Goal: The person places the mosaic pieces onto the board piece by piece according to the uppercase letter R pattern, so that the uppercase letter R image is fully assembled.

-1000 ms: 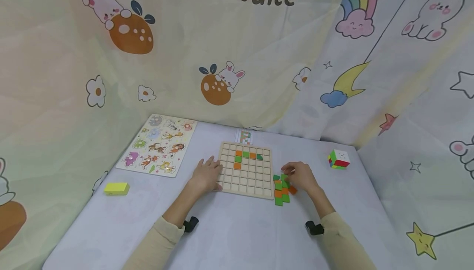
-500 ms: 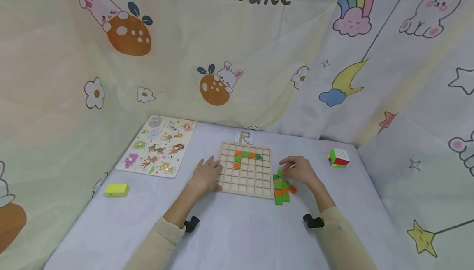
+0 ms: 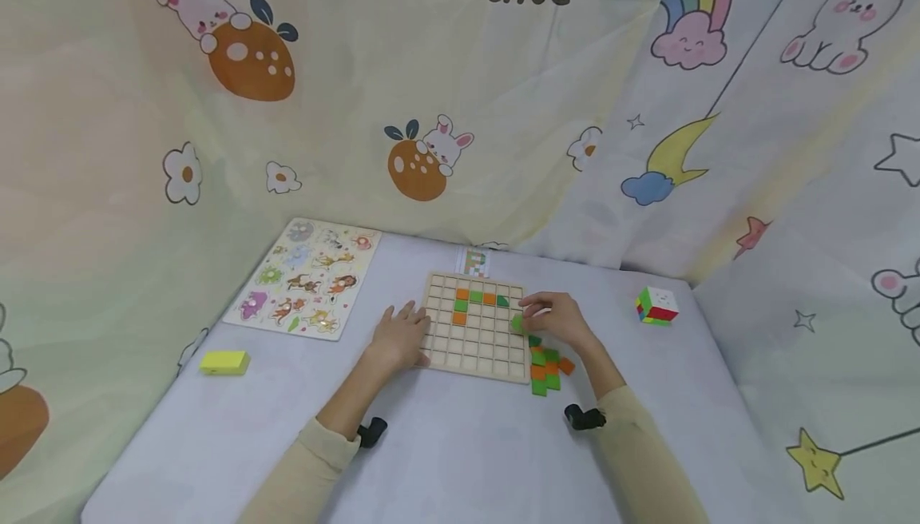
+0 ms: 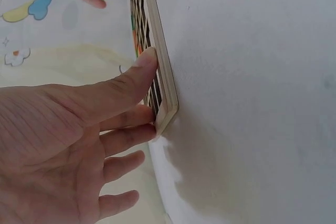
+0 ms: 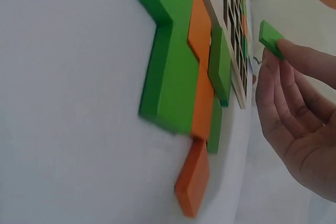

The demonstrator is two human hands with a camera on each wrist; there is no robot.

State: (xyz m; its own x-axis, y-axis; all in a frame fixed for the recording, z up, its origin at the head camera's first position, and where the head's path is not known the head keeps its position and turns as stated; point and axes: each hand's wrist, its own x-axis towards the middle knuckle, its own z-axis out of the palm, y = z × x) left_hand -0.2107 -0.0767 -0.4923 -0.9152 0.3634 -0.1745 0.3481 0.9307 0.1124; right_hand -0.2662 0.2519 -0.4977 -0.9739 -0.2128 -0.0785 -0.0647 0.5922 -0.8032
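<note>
A square wooden grid board (image 3: pixel 477 352) lies mid-table, with several orange and green tiles set in its upper cells, among them an orange tile (image 3: pixel 459 318). The left hand (image 3: pixel 398 340) rests at the board's left edge, fingers spread and fairly straight. In the left wrist view its thumb (image 4: pixel 144 61) touches the board's rim near a corner. Between thumb and fingertips, the right hand (image 3: pixel 562 319) pinches a green tile (image 5: pixel 270 38), held over the board's right side. Just right of the board lies a loose pile of green and orange tiles (image 5: pixel 176 77).
Behind the board is a small pattern card (image 3: pixel 474 262). An animal picture puzzle (image 3: pixel 316 268) lies at the back left, with a yellow block (image 3: pixel 225 363) nearer the front. At the right stands a colourful puzzle cube (image 3: pixel 657 305). Printed cloth hangs behind the table.
The right hand has lifted a green tile from the pile and carried it left, over the board's right edge. The left hand has stayed at the board.
</note>
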